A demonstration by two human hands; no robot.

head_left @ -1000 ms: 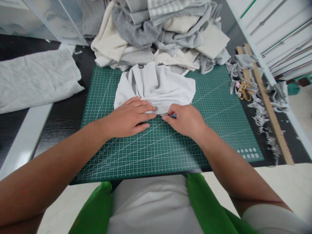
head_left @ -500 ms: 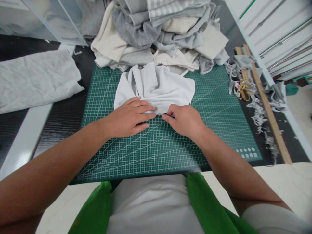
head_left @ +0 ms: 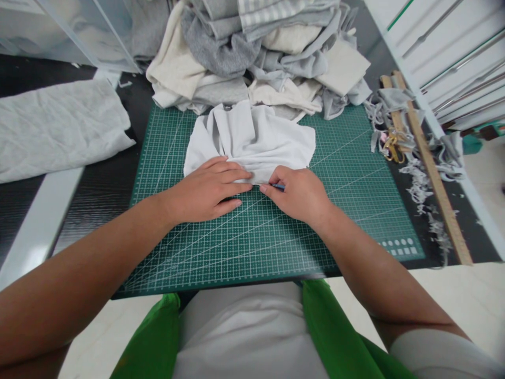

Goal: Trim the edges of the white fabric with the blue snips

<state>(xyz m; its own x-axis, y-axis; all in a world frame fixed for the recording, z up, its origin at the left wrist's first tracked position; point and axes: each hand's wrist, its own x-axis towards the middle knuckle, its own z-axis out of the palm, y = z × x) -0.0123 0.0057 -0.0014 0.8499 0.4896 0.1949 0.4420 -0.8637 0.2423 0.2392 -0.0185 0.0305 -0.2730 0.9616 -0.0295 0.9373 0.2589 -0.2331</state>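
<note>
A white piece of fabric (head_left: pixel 282 134) lies in loose folds on the green cutting mat (head_left: pixel 252 247). Its near edge runs between my two hands. My left hand (head_left: pixel 209 190) rests flat on that edge with its fingers stretched out, pressing the cloth against the mat. Pinched between the thumb and bent fingers of my right hand (head_left: pixel 302 196) is a slim blue-handled tool (head_left: pixel 279 187), held at the fabric's near edge. Its tip is mostly hidden by my fingers, so its exact kind does not show.
A large heap of grey, cream and checked cloth (head_left: pixel 224 47) covers the mat's far side. Folded grey fabric (head_left: pixel 59 126) lies at left, near a clear plastic bin (head_left: pixel 87 31). Gold-handled scissors (head_left: pixel 392 147), fabric scraps (head_left: pixel 420 184) and a wooden ruler (head_left: pixel 437 184) lie along the right edge.
My right hand has shifted very slightly left along the fabric edge, and more of the blue handle shows. My left hand and the cloth have hardly moved.
</note>
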